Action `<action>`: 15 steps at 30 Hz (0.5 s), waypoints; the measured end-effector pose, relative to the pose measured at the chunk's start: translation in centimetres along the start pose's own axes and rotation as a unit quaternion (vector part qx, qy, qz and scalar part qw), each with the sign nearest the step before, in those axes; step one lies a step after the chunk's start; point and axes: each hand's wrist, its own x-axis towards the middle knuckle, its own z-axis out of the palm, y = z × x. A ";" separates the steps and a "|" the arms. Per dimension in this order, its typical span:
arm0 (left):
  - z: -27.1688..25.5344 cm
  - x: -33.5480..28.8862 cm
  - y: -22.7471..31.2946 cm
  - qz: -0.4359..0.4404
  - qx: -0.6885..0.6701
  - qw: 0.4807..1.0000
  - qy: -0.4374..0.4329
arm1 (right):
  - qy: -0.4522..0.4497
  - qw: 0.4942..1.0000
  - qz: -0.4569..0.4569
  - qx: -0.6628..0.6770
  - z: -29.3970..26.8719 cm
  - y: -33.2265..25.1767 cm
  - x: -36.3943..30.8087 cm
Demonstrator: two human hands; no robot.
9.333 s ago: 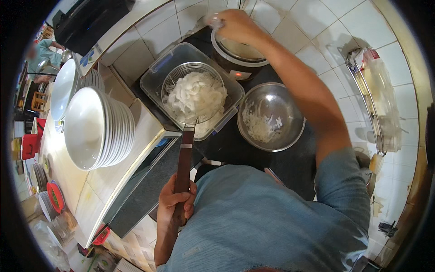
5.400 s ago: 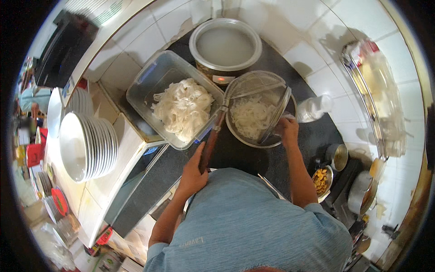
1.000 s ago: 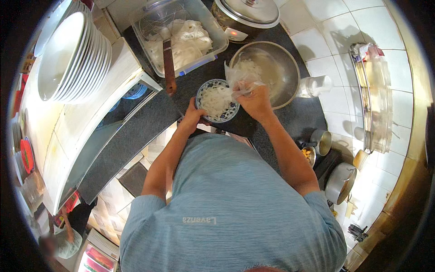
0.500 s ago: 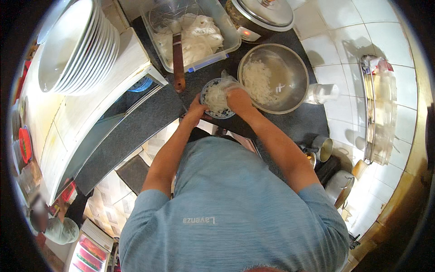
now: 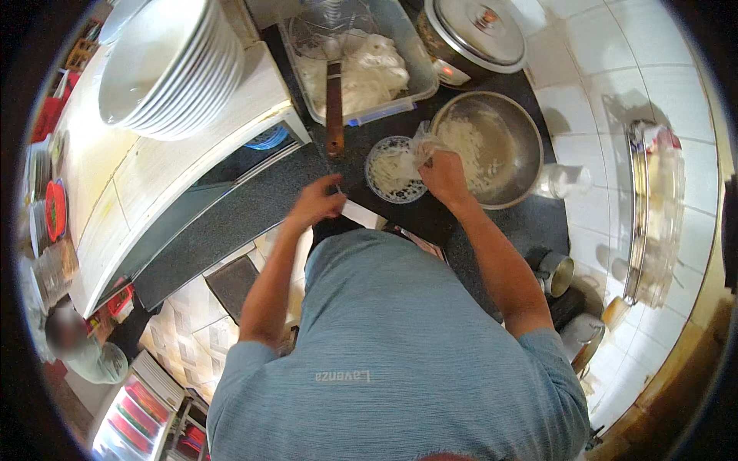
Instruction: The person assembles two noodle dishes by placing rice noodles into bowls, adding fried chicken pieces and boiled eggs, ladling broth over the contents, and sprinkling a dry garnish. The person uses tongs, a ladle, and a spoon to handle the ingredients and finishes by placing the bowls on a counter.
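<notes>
Rice noodles (image 5: 424,146) are pinched in the right hand (image 5: 442,173), between small patterned bowl (image 5: 394,169) and steel mixing bowl (image 5: 484,146). Left hand (image 5: 317,203), fingers loosely curled and holding nothing, rests near the dark counter (image 5: 254,211) edge.

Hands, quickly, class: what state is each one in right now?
Left hand: over the dark counter, fingers curled; cannot tell if it holds anything.
Right hand: closed on a clump of white noodles beside the small patterned bowl.

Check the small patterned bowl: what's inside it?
White noodles sit in the small bowl. The right hand holds more noodles at its rim, beside the metal bowl. The bowl's bottom under the noodles is covered.
</notes>
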 end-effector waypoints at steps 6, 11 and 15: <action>-19.8 -18.7 9.0 0.327 -0.149 0.927 0.110 | 0.088 0.971 0.021 0.223 -7.6 -4.2 -1.3; -30.9 -23.5 16.5 0.404 0.011 0.833 0.379 | 0.130 0.970 -0.070 0.195 -10.4 -5.0 -1.7; -33.3 -19.8 20.1 0.341 0.122 0.823 0.438 | 0.103 0.976 -0.029 0.188 -10.8 -5.2 -2.0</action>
